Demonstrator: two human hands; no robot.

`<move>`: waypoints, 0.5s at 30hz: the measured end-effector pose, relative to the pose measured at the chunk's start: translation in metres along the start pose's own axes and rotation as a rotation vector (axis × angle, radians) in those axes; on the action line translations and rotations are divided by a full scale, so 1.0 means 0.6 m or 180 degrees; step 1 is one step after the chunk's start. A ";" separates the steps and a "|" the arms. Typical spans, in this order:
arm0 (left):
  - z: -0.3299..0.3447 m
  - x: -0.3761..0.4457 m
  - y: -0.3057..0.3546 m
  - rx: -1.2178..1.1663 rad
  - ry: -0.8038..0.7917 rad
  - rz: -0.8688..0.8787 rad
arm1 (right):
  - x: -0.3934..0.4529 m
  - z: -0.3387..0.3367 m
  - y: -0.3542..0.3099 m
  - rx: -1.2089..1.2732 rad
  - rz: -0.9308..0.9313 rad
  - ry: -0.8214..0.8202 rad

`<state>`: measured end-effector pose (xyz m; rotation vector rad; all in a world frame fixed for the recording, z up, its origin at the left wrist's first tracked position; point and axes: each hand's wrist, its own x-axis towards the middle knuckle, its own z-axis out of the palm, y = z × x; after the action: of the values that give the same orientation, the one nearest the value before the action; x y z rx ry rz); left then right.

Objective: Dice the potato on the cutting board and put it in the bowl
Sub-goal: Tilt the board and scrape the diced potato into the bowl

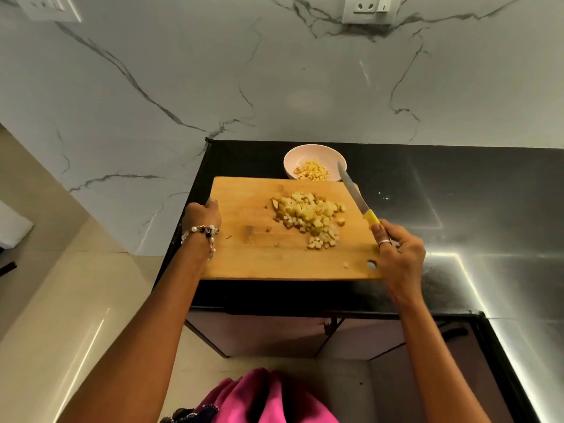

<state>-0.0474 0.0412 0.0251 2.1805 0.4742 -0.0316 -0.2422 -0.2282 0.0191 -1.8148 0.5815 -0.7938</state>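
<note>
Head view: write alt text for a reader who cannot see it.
A pile of diced potato lies on a wooden cutting board on a black counter. The left hand grips the board's left edge; the right hand holds a yellow-handled knife. Behind the board, a white bowl already holds some dice.

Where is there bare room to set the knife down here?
Free: the black counter right of the cutting board, and the board's left half between the left hand and the diced potato. Crowded: the far edge, where the bowl meets the board.
</note>
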 end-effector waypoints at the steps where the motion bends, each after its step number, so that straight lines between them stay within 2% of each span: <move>1: -0.003 0.006 0.008 -0.0035 0.0002 0.0003 | 0.007 -0.007 -0.013 0.0048 -0.0149 -0.0150; 4: -0.012 0.021 0.030 -0.0065 -0.0020 -0.0051 | 0.026 -0.022 -0.036 0.0042 -0.0480 -0.0884; 7: -0.022 0.035 0.040 -0.0045 -0.0048 -0.0091 | 0.033 -0.031 -0.037 -0.0601 -0.0819 -0.1405; 10: -0.033 0.048 0.036 -0.0073 -0.0050 -0.0149 | 0.032 -0.031 -0.028 -0.1195 -0.1159 -0.1521; 15: -0.054 0.068 0.030 -0.0019 -0.0125 -0.0258 | 0.039 -0.019 -0.029 -0.1633 -0.1458 -0.1646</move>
<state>-0.0081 0.0699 0.0507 2.1500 0.5394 -0.1170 -0.2345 -0.2454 0.0443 -2.5652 0.0155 -0.4443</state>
